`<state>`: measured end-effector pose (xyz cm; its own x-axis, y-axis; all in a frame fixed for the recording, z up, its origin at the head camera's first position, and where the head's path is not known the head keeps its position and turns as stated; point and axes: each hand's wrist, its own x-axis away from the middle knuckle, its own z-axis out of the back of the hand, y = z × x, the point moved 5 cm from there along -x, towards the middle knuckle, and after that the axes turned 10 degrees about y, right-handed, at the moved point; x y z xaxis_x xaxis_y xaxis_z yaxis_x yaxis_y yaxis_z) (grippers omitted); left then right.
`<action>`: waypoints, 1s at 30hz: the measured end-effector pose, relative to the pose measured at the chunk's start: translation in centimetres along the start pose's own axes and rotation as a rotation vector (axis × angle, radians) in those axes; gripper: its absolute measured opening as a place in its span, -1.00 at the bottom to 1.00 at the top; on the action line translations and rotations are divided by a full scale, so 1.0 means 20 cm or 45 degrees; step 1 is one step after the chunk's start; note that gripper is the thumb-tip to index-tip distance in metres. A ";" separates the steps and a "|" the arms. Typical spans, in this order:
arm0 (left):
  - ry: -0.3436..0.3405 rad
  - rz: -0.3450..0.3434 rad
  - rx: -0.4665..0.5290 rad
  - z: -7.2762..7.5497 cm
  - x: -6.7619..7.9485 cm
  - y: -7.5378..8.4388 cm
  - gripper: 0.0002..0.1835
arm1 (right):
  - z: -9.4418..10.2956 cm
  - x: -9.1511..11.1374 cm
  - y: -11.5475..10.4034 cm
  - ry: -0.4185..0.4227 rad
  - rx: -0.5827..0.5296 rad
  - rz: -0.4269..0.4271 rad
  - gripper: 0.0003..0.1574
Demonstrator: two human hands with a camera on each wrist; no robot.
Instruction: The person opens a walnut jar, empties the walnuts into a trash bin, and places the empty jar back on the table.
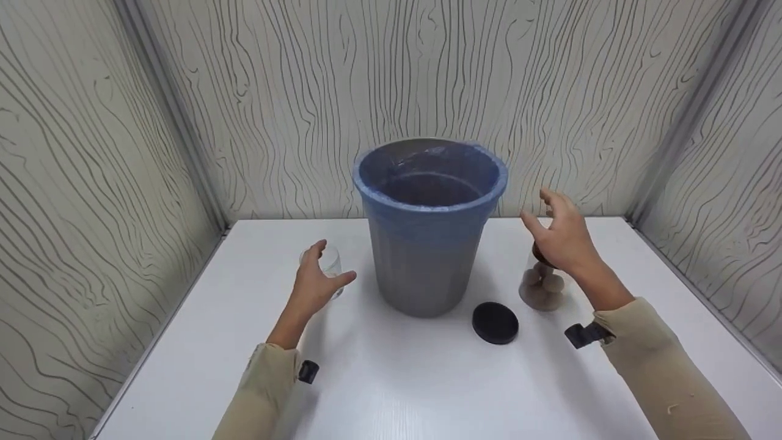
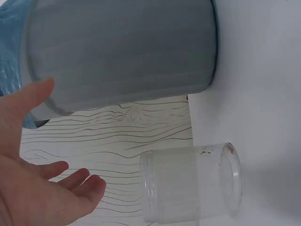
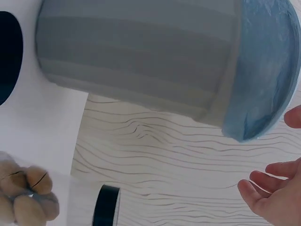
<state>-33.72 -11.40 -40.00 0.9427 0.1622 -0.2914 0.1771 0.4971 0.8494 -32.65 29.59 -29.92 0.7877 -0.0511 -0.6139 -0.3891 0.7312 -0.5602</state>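
Observation:
A grey trash bin (image 1: 421, 263) lined with a blue plastic bag (image 1: 498, 186) stands upright at the middle of the table. My left hand (image 1: 313, 287) is raised to its left, fingers spread and holding nothing. A clear lidless jar (image 2: 188, 183) stands upright on the table beyond that hand, partly hidden by it in the head view. To the bin's right, my right hand (image 1: 565, 235) hovers with fingers loosely bent and nothing in them. It overlaps a clear jar of round, tan, nut-like pieces (image 1: 542, 287) topped by a black lid (image 3: 106, 205).
A loose round black lid (image 1: 495, 322) lies flat on the white table (image 1: 391, 379), in front of the bin and to its right. Wood-grain panels (image 1: 293, 110) enclose the table at the back and sides.

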 end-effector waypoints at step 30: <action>-0.308 -0.210 0.137 -0.24 0.30 0.11 -0.08 | 0.05 0.24 0.58 -0.028 0.199 -0.261 0.35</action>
<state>-29.05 -5.33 -42.03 0.9363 -0.1276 -0.3272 0.3503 0.4045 0.8448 -32.94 38.47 -38.76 0.8534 -0.1956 -0.4831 -0.1431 0.8033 -0.5781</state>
